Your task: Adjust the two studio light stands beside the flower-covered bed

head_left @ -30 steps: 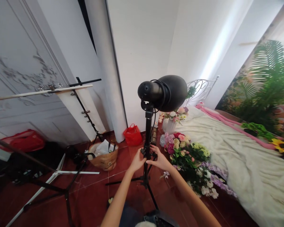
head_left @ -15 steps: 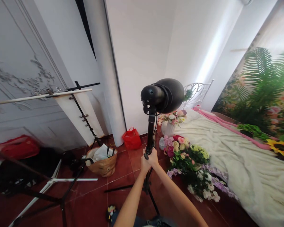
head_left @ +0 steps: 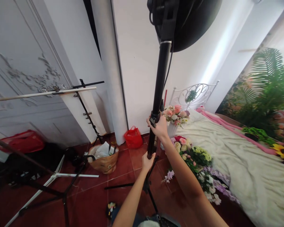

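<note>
A black light stand point(head_left: 162, 72) rises in front of me, its tripod legs on the red tiled floor. On its top sits a black studio lamp point(head_left: 191, 25) with a round reflector, partly cut off by the upper edge of the view; a thin cable hangs from it. My right hand point(head_left: 159, 126) is wrapped round the stand at its clamp collar, just below the upper tube. Lower down, my left hand point(head_left: 148, 161) grips the pole of the same stand. Both hands are closed, and some fingers are hidden behind the pole.
To the right, bunches of artificial flowers point(head_left: 191, 151) lie beside a bed with a cream blanket point(head_left: 251, 164). Left of the stand are a red bag point(head_left: 133, 138), a woven basket point(head_left: 104, 162) and other stands with legs point(head_left: 78, 175) spread over the floor. A white wall point(head_left: 139, 63) stands behind.
The lamp and upper tube have risen, showing much more of the pole. My right hand has moved up to the collar, while my left hand stays lower; earlier both were together.
</note>
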`<state>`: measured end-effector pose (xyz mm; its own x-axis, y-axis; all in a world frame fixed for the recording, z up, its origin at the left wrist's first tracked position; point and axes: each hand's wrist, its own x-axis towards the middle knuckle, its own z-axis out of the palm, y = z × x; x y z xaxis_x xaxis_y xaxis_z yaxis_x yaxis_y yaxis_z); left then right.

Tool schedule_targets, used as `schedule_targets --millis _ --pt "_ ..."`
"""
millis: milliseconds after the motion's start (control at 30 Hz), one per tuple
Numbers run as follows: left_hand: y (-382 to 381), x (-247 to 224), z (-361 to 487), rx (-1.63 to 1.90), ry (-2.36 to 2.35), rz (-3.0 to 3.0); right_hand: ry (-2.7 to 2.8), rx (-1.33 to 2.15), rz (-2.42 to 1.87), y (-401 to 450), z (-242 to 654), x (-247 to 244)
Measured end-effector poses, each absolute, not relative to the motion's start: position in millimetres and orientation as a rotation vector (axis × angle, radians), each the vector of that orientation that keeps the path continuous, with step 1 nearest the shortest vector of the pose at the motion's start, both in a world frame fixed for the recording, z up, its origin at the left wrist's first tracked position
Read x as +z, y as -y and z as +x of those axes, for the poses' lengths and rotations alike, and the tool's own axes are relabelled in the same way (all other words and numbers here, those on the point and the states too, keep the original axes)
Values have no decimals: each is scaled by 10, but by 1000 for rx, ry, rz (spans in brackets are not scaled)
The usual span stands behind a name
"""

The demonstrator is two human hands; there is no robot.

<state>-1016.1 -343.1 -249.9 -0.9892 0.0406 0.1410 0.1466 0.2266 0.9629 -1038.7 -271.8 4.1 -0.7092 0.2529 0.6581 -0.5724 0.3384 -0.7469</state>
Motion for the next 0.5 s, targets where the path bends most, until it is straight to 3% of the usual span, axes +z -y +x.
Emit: schedule_targets --millis 500 --pt "3231 -2376 -10188 -2064 2017 81 1941 1484 66 2840 -10214 -724"
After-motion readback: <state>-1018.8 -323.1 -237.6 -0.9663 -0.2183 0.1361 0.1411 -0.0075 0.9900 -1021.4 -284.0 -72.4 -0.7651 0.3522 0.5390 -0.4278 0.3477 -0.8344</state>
